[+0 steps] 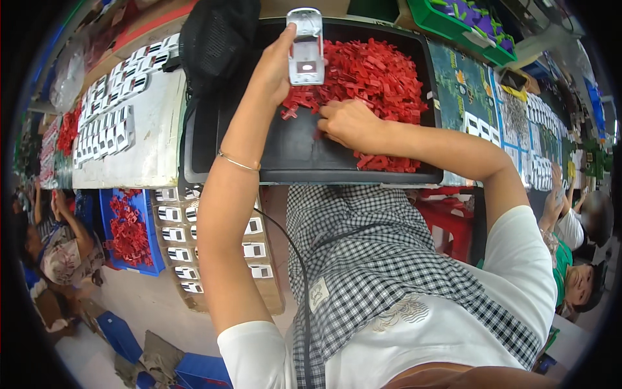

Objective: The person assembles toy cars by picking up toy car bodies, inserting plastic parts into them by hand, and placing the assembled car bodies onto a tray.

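Note:
My left hand [275,68] is closed round the side of a white toy car body [306,65], held up over the far part of a black tray [291,174]. Some red shows along the car's sides. Lower and to the right, my right hand [353,124] is over the tray with its fingers pinched together. A small dark-red plastic part [317,133] shows at those fingertips, partly hidden. Beside and beyond this hand lies a big heap of red plastic parts [382,71], filling the tray's right side.
A black mesh-like bag [219,48] hangs over the tray's far left corner. White toy cars [107,133] stand in rows on the left table. Below are a blue bin [155,227] of red parts and a cardboard tray [278,295] of cars. A green crate [447,29] stands far right; co-workers sit both sides.

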A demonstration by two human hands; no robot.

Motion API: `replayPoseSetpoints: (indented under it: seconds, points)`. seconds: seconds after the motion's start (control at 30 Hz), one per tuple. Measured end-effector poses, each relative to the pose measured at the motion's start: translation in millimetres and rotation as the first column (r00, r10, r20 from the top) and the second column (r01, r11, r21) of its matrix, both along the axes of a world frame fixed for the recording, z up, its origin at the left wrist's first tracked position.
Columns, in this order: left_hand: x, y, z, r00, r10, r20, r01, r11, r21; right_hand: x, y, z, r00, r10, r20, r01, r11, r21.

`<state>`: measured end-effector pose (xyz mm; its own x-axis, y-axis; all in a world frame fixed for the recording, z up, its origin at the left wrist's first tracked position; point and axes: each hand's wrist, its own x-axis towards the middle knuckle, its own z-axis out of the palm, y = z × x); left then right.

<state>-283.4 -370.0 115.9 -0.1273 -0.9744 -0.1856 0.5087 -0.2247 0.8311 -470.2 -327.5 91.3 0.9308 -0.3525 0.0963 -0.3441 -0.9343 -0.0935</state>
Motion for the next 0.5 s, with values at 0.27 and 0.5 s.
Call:
replayPoseSetpoints:
  seconds: [0.27,0.5]
  points:
    - [-14,8,0,0.994,0.082,-0.078,-0.081,0.997,0.012,0,-21,79,0.841,-0.161,0.516,0.216,0.975,-0.048]
    - [-21,11,-8,0.973,0.103,-0.205,-0.099,0.995,0.030,16,-52,53,0.854,-0.198,0.480,0.367,0.884,-0.288]
